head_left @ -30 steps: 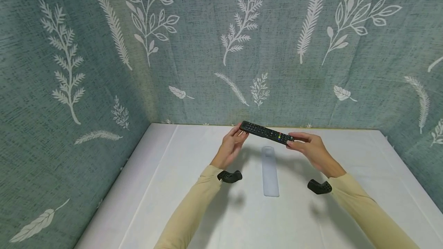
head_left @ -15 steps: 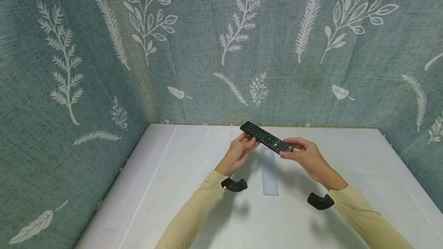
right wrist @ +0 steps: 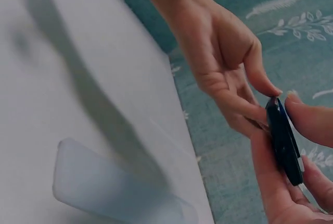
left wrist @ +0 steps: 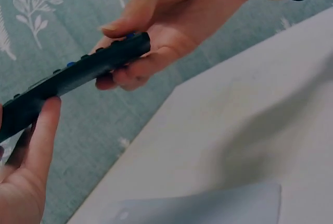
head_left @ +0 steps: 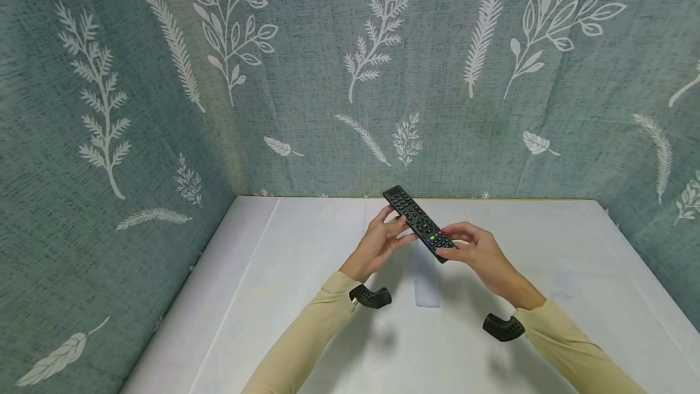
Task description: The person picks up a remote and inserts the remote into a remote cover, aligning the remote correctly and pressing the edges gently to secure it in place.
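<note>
A black remote control [head_left: 418, 219] with rows of buttons is held above the table, slanting from upper left to lower right in the head view. My left hand [head_left: 377, 245] grips its left edge around the middle, fingers beneath. The right hand [head_left: 481, 257] pinches the lower end, near the coloured buttons, with thumb on top and fingers under, as the left wrist view shows. On the table below lies a translucent, pale remote cover [head_left: 426, 281]; its far end is hidden behind the remote. The right wrist view shows the cover [right wrist: 104, 182] flat and apart from both hands.
The white table [head_left: 262, 321] ends at a back edge against a green-blue cloth wall [head_left: 306, 78] with white leaf prints. Another cloth wall [head_left: 54, 230] stands along the left side. Both wrists wear black camera mounts [head_left: 370, 297].
The remote has turned clockwise to a steeper slant, its lower end coming nearer. My right hand has moved down and left with it; the left hand has shifted right along the remote.
</note>
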Tool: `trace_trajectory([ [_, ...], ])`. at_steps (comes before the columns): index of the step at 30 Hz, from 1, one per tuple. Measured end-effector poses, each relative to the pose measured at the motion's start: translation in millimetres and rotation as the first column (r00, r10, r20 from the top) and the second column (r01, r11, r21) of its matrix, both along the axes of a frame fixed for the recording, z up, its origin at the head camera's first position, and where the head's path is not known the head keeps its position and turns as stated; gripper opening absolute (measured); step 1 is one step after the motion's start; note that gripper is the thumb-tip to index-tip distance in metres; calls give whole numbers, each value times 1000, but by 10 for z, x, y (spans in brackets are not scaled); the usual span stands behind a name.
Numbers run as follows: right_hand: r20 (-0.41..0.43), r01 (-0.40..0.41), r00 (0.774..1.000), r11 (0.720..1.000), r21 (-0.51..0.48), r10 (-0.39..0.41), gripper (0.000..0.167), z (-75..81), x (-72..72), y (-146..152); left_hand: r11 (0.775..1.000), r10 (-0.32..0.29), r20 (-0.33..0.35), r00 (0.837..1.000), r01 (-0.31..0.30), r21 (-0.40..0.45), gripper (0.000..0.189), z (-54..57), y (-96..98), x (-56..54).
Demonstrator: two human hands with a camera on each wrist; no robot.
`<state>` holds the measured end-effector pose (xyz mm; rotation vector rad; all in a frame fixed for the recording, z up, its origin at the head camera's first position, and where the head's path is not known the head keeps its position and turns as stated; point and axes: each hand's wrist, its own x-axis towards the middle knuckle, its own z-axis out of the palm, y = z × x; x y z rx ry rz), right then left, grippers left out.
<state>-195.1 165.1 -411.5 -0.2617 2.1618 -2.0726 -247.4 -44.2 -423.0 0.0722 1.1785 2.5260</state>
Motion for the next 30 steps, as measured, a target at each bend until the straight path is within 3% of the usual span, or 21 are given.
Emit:
trace_trajectory([
  [6, -52, -6, 999, 994, 108, 11, 45, 80, -10, -47, 999, -41, 0, 999, 41, 17, 52, 1, 16, 34],
  [11, -138, 43, 990, 964, 264, -6, 42, 165, -30, -131, 998, -64, 6, 998, 64, 19, 52, 20, 42, 68],
  [15, -145, 57, 989, 942, 330, -9, 45, 197, -55, -176, 998, -64, 3, 998, 64, -10, 53, 55, 77, 93],
  [20, -114, 11, 993, 956, 292, 23, 46, 214, -92, -209, 992, 2, -12, 1000, -3, -125, 51, 109, 107, 121],
  [26, -64, -74, 994, 982, 174, 86, 46, 238, -138, -223, 950, 61, -69, 996, -79, -301, 55, 172, 127, 162],
  [30, -45, -99, 993, 986, 138, 106, 44, 269, -150, -221, 926, 78, -79, 994, -101, -363, 53, 189, 109, 173],
])
